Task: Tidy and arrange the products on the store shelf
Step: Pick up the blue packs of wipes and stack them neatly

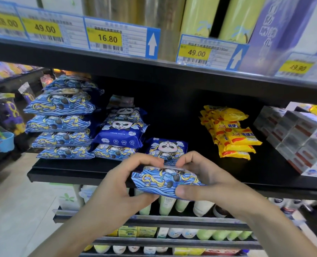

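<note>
Blue panda pack point(167, 180), in the head view, held crosswise in front of the black shelf point(76, 172), just forward of its front lip and below a lone upright pack point(167, 148) of the same kind. Gripped at both short ends: left hand point(120, 184) curled round the left end, thumb under, fingers point(144, 161) over the top edge; right hand point(207, 179) curled round the right end, thumb point(186, 191) pressed on the front face. Long axis running left to right, printed wave face turned toward the camera, sealed flap edge uppermost. Probably light, soft and squashy, with a slick film wrapper; likely to sag or slip if pinched at one corner, so best held by the ends or cradled flat underneath. Nearby, two stacks of matching packs point(61, 119) lying flat at the shelf's left, yellow soap packs point(231, 132) well to the right.
</note>
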The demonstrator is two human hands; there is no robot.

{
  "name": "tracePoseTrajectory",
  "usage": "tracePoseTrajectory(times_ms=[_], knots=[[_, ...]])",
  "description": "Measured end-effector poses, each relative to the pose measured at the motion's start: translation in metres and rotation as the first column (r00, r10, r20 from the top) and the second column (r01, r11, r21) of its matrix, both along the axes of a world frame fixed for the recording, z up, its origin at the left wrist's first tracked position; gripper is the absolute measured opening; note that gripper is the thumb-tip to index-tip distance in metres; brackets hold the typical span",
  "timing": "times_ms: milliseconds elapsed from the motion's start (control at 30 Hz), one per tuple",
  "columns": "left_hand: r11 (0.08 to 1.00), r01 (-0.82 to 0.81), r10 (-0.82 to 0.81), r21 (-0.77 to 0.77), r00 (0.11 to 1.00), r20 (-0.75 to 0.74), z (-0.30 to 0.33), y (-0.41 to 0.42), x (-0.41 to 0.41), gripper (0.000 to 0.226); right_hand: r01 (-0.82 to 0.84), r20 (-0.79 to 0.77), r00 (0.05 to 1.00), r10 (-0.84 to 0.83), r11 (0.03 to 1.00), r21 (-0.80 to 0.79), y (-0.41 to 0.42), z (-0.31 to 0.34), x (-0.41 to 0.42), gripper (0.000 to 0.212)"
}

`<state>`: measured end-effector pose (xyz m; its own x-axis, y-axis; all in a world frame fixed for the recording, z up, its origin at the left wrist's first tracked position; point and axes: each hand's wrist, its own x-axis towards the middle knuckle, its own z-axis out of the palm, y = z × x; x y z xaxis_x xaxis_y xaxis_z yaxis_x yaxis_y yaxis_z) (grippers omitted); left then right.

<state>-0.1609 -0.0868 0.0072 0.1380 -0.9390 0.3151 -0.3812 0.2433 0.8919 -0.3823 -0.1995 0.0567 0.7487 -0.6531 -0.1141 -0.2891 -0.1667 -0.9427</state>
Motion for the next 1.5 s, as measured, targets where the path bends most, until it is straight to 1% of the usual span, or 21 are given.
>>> tracePoseTrajectory(times_ms=[100,200,267,333,367,400,500,567,633,700,800,867,933,1000,1067,1100,1167,1233,1300,1400,1500], knots=[[0.997,-0.070,0.073,-0.043,0.994,0.078,-0.001,-0.002,-0.007,0.075,-0.068,-0.035,0.997,0.063,0.984,-0.163,-0.008,0.008,-0.003,0.057],[0.982,-0.171,0.176,-0.082,0.983,0.060,-0.003,-0.007,-0.013,0.091,-0.070,-0.017,0.998,0.068,0.940,-0.334,-0.018,0.013,-0.008,0.058],[0.960,-0.264,0.267,-0.098,0.963,0.022,-0.007,-0.010,-0.016,0.092,-0.023,0.006,1.000,0.028,0.904,-0.426,-0.027,0.014,-0.010,0.058],[0.941,-0.324,0.331,-0.101,0.942,0.061,-0.011,-0.012,-0.017,0.085,0.066,0.057,0.997,-0.044,0.877,-0.476,-0.041,0.013,-0.008,0.056],[0.943,-0.320,0.330,-0.094,0.936,0.125,-0.013,-0.011,-0.018,0.079,0.113,0.085,0.993,-0.082,0.864,-0.490,-0.050,0.013,-0.006,0.053],[0.949,-0.302,0.316,-0.094,0.921,0.226,-0.012,-0.011,-0.021,0.072,0.157,0.099,0.987,-0.124,0.848,-0.507,-0.062,0.012,-0.002,0.052],[0.967,-0.210,0.254,-0.143,0.799,0.544,-0.010,-0.019,-0.030,0.058,0.223,0.030,0.967,-0.254,0.781,-0.584,-0.103,0.009,0.018,0.058],[0.976,-0.149,0.217,-0.159,0.724,0.655,-0.008,-0.032,-0.034,0.060,0.231,-0.019,0.952,-0.304,0.761,-0.606,-0.132,0.008,0.037,0.060],[0.978,-0.134,0.206,-0.157,0.653,0.728,-0.004,-0.048,-0.039,0.065,0.249,-0.044,0.940,-0.338,0.769,-0.588,-0.158,0.005,0.057,0.064],[0.983,-0.143,0.178,-0.116,0.578,0.796,0.000,-0.063,-0.041,0.068,0.241,-0.085,0.931,-0.356,0.770,-0.591,-0.181,-0.001,0.076,0.069],[0.971,-0.236,0.170,-0.048,0.530,0.831,0.001,-0.075,-0.044,0.071,0.220,-0.120,0.927,-0.356,0.773,-0.595,-0.211,-0.015,0.096,0.071],[0.965,-0.259,0.162,-0.031,0.501,0.850,0.001,-0.080,-0.044,0.073,0.194,-0.155,0.927,-0.340,0.792,-0.580,-0.228,-0.024,0.105,0.075],[0.965,-0.259,0.163,-0.044,0.460,0.873,0.000,-0.083,-0.043,0.068,0.152,-0.199,0.930,-0.310,0.815,-0.559,-0.243,-0.032,0.114,0.076],[0.963,-0.260,0.181,-0.067,0.447,0.876,0.001,-0.086,-0.041,0.060,0.110,-0.231,0.930,-0.286,0.817,-0.566,-0.257,-0.037,0.121,0.070],[0.958,-0.270,0.213,-0.099,0.435,0.875,0.001,-0.089,-0.041,0.051,0.062,-0.278,0.912,-0.301,0.773,-0.631,-0.270,-0.041,0.128,0.064],[0.954,-0.280,0.222,-0.104,0.433,0.873,0.001,-0.091,-0.042,0.052,0.035,-0.309,0.894,-0.324,0.738,-0.674,-0.275,-0.042,0.133,0.061],[0.949,-0.291,0.245,-0.123,0.433,0.868,0.000,-0.097,-0.044,0.061,-0.010,-0.349,0.855,-0.383,0.661,-0.751,-0.285,-0.044,0.139,0.060],[0.946,-0.300,0.254,-0.126,0.436,0.863,-0.001,-0.102,-0.046,0.063,-0.010,-0.348,0.836,-0.423,0.623,-0.782,-0.291,-0.046,0.144,0.059],[0.943,-0.314,0.249,-0.112,0.438,0.864,-0.001,-0.107,-0.047,0.061,0.013,-0.325,0.839,-0.436,0.613,-0.790,-0.295,-0.051,0.147,0.058],[0.940,-0.321,0.256,-0.118,0.433,0.864,-0.001,-0.113,-0.049,0.060,0.069,-0.277,0.863,-0.423,0.641,-0.765,-0.298,-0.056,0.150,0.057],[0.937,-0.326,0.261,-0.127,0.411,0.873,0.002,-0.117,-0.050,0.060,0.047,-0.312,0.853,-0.418,0.658,-0.752,-0.292,-0.055,0.149,0.066]])
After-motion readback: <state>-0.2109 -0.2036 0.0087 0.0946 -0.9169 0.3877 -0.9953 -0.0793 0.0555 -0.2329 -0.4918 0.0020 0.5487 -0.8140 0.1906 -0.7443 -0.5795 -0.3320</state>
